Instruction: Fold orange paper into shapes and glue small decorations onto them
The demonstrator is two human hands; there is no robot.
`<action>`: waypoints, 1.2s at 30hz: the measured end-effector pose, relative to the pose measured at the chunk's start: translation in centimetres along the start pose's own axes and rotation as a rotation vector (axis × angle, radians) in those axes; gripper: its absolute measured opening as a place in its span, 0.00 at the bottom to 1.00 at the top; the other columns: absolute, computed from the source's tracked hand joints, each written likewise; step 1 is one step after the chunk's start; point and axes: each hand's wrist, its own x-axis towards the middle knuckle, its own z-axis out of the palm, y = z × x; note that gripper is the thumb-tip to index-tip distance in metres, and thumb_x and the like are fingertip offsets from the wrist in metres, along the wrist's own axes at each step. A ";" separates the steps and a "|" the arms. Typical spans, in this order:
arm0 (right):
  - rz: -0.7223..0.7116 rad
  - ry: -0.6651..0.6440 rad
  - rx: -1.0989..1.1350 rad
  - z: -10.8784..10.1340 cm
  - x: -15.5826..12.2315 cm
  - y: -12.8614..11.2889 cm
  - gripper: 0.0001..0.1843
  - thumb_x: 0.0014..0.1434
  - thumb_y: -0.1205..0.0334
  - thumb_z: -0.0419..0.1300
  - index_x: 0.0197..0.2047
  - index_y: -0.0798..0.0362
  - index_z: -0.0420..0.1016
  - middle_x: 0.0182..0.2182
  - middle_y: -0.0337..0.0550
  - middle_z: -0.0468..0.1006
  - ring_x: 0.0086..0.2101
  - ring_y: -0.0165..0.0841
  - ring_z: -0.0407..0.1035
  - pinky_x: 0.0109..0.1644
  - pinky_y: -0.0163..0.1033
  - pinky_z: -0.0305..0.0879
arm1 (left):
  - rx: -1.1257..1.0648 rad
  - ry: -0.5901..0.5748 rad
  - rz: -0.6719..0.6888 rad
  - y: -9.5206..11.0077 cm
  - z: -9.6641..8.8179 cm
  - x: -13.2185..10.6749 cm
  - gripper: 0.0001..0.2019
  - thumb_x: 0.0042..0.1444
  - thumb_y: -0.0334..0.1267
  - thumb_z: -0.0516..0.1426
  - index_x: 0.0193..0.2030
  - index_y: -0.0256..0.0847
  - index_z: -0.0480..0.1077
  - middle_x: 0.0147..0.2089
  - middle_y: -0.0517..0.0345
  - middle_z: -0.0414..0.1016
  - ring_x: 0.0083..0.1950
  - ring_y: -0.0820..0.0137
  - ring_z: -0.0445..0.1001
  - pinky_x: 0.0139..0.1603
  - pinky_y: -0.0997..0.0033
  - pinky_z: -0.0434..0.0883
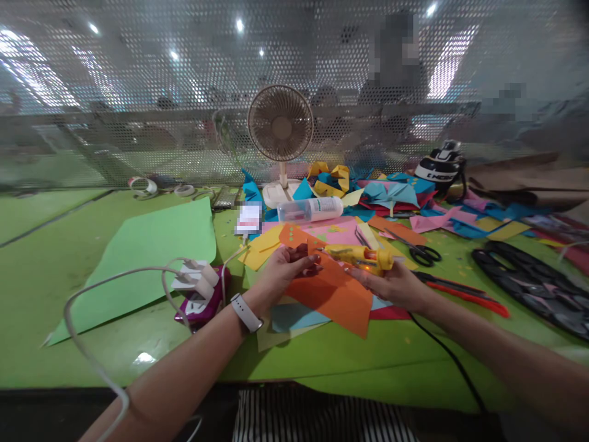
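My right hand (pixel 391 283) is closed around a yellow hot glue gun (pixel 361 256) with a small orange light lit on its side. Its nozzle points left, toward a small orange paper piece (pixel 315 245) pinched in my left hand (pixel 291 269). Whether the nozzle touches the paper I cannot tell. Beneath both hands lies a larger orange paper sheet (pixel 343 301), over light blue paper (pixel 299 317) and other coloured sheets. From the glue gun's side a black cord (pixel 448 351) runs down to the table's front edge.
A green paper sheet (pixel 151 252) and a purple power strip with white plugs (pixel 197 291) lie left. Behind stand a fan (pixel 280 126) and a lying bottle (pixel 313 209). Rightward are scissors (pixel 421 252), a red-black cutter (pixel 464 293), a black tray (pixel 529 282) and paper scraps (pixel 391 191).
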 end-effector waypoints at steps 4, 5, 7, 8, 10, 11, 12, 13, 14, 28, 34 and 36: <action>-0.010 -0.019 0.027 -0.1 0.0 0.2 0.22 0.55 0.51 0.62 0.50 0.53 0.74 0.44 0.49 0.79 0.47 0.43 0.72 0.53 0.47 0.69 | 0.014 -0.009 -0.004 -0.1 -0.1 0.1 0.12 0.44 0.37 0.68 0.31 0.32 0.72 0.32 0.53 0.77 0.31 0.72 0.76 0.36 0.72 0.73; -0.006 -0.018 0.020 -0.1 0.0 0.2 0.22 0.55 0.51 0.62 0.50 0.53 0.74 0.44 0.49 0.79 0.48 0.44 0.71 0.54 0.48 0.68 | 0.013 -0.006 -0.004 -0.1 -0.1 0.1 0.13 0.44 0.38 0.68 0.31 0.32 0.72 0.31 0.53 0.78 0.30 0.72 0.76 0.36 0.72 0.73; -0.010 -0.018 0.004 -0.1 0.0 0.2 0.22 0.55 0.51 0.62 0.50 0.54 0.74 0.44 0.49 0.79 0.49 0.45 0.70 0.56 0.50 0.66 | 0.010 0.005 0.001 -0.2 -0.1 0.1 0.12 0.43 0.37 0.68 0.30 0.33 0.72 0.31 0.53 0.78 0.30 0.72 0.76 0.36 0.72 0.73; -0.015 -0.018 0.000 -0.1 0.0 0.2 0.22 0.55 0.51 0.62 0.50 0.53 0.74 0.45 0.49 0.78 0.49 0.45 0.70 0.57 0.50 0.65 | 0.013 0.006 0.004 -0.2 -0.2 0.1 0.12 0.44 0.37 0.68 0.30 0.33 0.72 0.31 0.53 0.78 0.30 0.72 0.76 0.36 0.72 0.73; -0.024 -0.016 -0.006 -0.1 0.1 0.2 0.22 0.55 0.51 0.62 0.50 0.53 0.74 0.45 0.48 0.78 0.49 0.44 0.70 0.58 0.51 0.65 | 0.025 0.003 0.007 -0.2 -0.2 0.1 0.11 0.44 0.37 0.68 0.29 0.33 0.73 0.30 0.53 0.78 0.30 0.72 0.76 0.37 0.72 0.73; -0.023 -0.015 -0.008 -0.1 0.1 0.2 0.22 0.55 0.51 0.62 0.50 0.52 0.74 0.45 0.47 0.78 0.49 0.44 0.70 0.57 0.51 0.65 | 0.032 0.002 0.009 -0.2 -0.2 0.1 0.10 0.45 0.37 0.67 0.28 0.33 0.73 0.30 0.53 0.78 0.30 0.72 0.76 0.37 0.72 0.73; -0.021 -0.015 -0.011 -0.1 0.1 0.2 0.21 0.55 0.52 0.62 0.50 0.52 0.74 0.45 0.47 0.78 0.49 0.44 0.70 0.57 0.50 0.65 | 0.037 0.002 0.010 -0.2 -0.2 0.1 0.10 0.45 0.37 0.67 0.28 0.33 0.73 0.29 0.53 0.78 0.30 0.72 0.76 0.37 0.72 0.73; -0.025 -0.012 -0.013 -0.1 0.1 0.3 0.21 0.55 0.52 0.62 0.50 0.52 0.75 0.45 0.47 0.78 0.49 0.43 0.70 0.57 0.49 0.65 | 0.038 0.004 0.013 -0.2 -0.1 0.1 0.10 0.45 0.37 0.67 0.28 0.33 0.73 0.29 0.53 0.78 0.30 0.72 0.76 0.37 0.72 0.73; -0.031 -0.013 -0.013 -0.1 0.1 0.3 0.21 0.55 0.52 0.62 0.50 0.52 0.75 0.45 0.47 0.78 0.49 0.42 0.70 0.58 0.48 0.65 | 0.038 0.006 0.016 -0.2 -0.1 0.1 0.10 0.45 0.37 0.67 0.28 0.33 0.73 0.29 0.53 0.78 0.30 0.72 0.76 0.36 0.72 0.73; -0.059 -0.030 -0.041 -0.1 0.0 0.1 0.20 0.56 0.54 0.62 0.51 0.53 0.74 0.46 0.47 0.78 0.48 0.42 0.71 0.57 0.48 0.66 | 0.198 0.048 0.098 -0.7 -0.2 0.3 0.09 0.47 0.38 0.65 0.30 0.33 0.76 0.28 0.53 0.79 0.29 0.71 0.77 0.36 0.72 0.74; -0.199 -0.004 -0.283 -0.4 0.0 0.8 0.15 0.59 0.52 0.58 0.43 0.53 0.73 0.33 0.44 0.78 0.33 0.36 0.73 0.35 0.38 0.71 | 0.312 0.087 0.229 -0.7 0.0 0.2 0.11 0.48 0.41 0.64 0.34 0.36 0.74 0.30 0.54 0.79 0.31 0.67 0.78 0.35 0.71 0.75; -0.336 0.047 -0.540 -0.9 -0.1 0.2 0.12 0.60 0.52 0.56 0.37 0.53 0.71 0.27 0.42 0.73 0.26 0.32 0.67 0.28 0.36 0.64 | 0.306 0.091 0.224 -0.6 -0.1 0.1 0.11 0.48 0.40 0.64 0.36 0.36 0.74 0.31 0.54 0.80 0.31 0.67 0.78 0.35 0.70 0.75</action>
